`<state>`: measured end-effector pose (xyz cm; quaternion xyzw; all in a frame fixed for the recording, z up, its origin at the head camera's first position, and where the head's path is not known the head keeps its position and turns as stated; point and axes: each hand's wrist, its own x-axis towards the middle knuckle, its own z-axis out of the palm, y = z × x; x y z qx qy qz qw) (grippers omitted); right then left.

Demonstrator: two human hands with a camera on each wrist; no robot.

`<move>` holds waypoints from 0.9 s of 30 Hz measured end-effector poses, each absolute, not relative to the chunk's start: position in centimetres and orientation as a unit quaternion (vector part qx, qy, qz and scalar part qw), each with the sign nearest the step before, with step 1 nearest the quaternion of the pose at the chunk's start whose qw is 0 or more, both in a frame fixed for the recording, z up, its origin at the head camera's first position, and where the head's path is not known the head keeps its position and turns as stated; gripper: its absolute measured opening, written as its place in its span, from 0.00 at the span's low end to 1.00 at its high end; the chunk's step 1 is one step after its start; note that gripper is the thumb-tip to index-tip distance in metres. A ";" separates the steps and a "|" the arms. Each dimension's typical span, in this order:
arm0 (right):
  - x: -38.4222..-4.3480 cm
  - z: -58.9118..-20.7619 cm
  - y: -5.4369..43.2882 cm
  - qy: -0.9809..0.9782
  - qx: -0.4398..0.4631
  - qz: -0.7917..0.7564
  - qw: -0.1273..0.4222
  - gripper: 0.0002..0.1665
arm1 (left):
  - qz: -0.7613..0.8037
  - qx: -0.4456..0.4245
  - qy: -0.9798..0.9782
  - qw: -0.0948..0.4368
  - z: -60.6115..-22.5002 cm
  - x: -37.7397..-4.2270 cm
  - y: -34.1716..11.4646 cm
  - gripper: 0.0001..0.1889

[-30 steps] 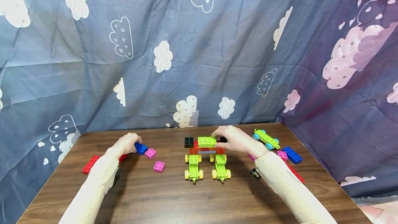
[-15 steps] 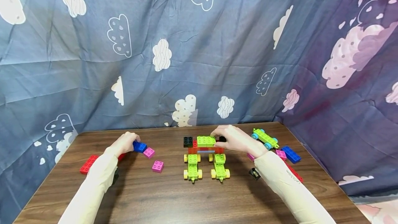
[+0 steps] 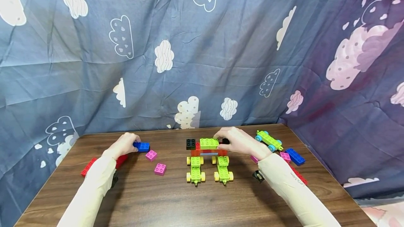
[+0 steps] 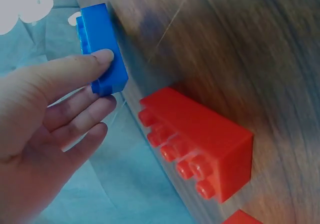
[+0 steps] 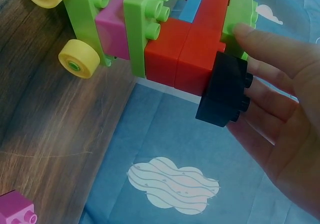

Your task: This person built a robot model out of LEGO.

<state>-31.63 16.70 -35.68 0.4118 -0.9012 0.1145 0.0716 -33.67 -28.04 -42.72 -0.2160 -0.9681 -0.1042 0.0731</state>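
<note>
My left hand [image 3: 124,144] pinches a blue building brick [image 3: 144,147] at the back left. In the left wrist view, the thumb lies on the brick's side with fingertips beneath its end. My right hand [image 3: 236,141] is at the right end of a brick model, holding a lime green brick [image 5: 236,21] on top between thumb and fingers. The model has red bricks [image 5: 165,54] across two lime green wheeled bases [image 3: 195,175] with yellow wheels. A black brick [image 3: 190,144] tops its left end, another black brick [image 5: 222,91] its right end.
Pink bricks [image 3: 160,169] lie left of the model. Red bricks [image 4: 200,134] are around the left forearm. On the right are a green wheeled base [image 3: 268,140] with blue wheels, a blue brick [image 3: 295,156] and a dark piece [image 3: 258,176]. A patterned curtain [image 3: 202,52] hangs behind the table.
The blue brick in my left hand has turned and shifted slightly back and left, away from the pink brick beside it. My right hand keeps its place on the model.
</note>
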 end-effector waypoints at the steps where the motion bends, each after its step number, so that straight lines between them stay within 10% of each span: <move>1: -31.6 -35.7 16.7 -0.902 0.411 0.114 0.071 0.16 | -0.104 -0.215 -0.968 0.076 -42.6 -33.7 -28.1 0.12; 27: -31.9 -36.0 16.9 -0.898 0.417 0.117 0.077 0.15 | -0.194 -0.255 -0.935 0.153 -36.4 -31.9 -24.2 0.15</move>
